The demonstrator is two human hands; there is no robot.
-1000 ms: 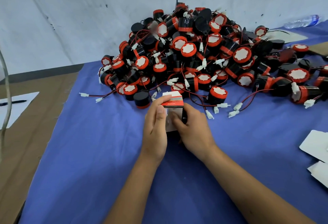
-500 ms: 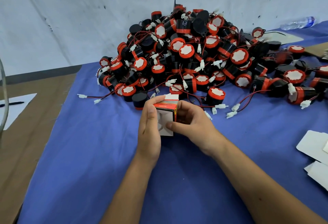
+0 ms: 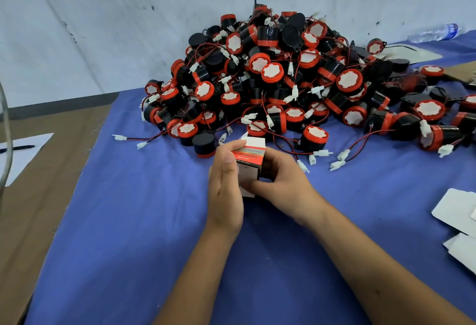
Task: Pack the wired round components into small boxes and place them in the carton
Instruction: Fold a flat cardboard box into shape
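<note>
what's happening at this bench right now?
A person is holding a small box in both hands, left hand and right hand, over the blue cloth. A big pile of wired round components waits behind it. No carton is in view.

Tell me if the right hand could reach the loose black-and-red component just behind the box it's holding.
Probably yes, once freed: the right hand grips the small box with the left hand, and that component lies unobstructed on the blue cloth.
</note>
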